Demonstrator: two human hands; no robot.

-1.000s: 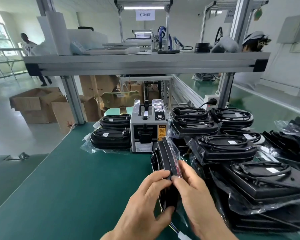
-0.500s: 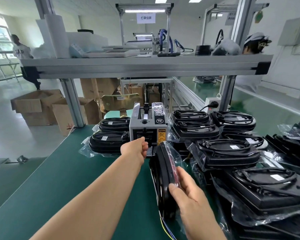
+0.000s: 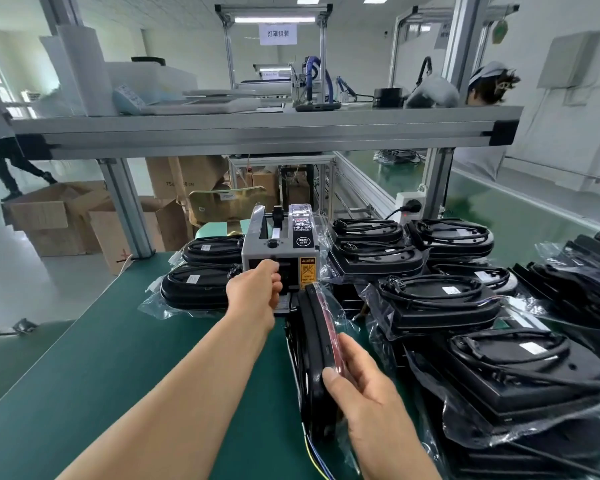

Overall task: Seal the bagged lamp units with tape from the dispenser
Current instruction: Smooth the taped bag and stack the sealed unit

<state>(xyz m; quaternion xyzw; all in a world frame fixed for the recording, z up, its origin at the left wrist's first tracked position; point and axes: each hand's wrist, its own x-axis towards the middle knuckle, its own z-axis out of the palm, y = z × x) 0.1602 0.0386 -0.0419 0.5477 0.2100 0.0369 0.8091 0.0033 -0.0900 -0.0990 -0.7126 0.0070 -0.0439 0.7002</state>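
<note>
Head: right hand (image 3: 360, 386) grips bagged lamp (image 3: 313, 337); left hand (image 3: 253, 289) at dispenser (image 3: 303, 237), grasp unclear.

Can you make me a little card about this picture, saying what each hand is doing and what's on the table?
Place: green table in a factory
Left grip: bare hand, fingers curled at the front of the tape dispenser; no tape visible
Right grip: bare hand holding one bagged lamp unit standing on its edge
Right of dispenser: pile of bagged units
Left of dispenser: two more bagged units
</note>
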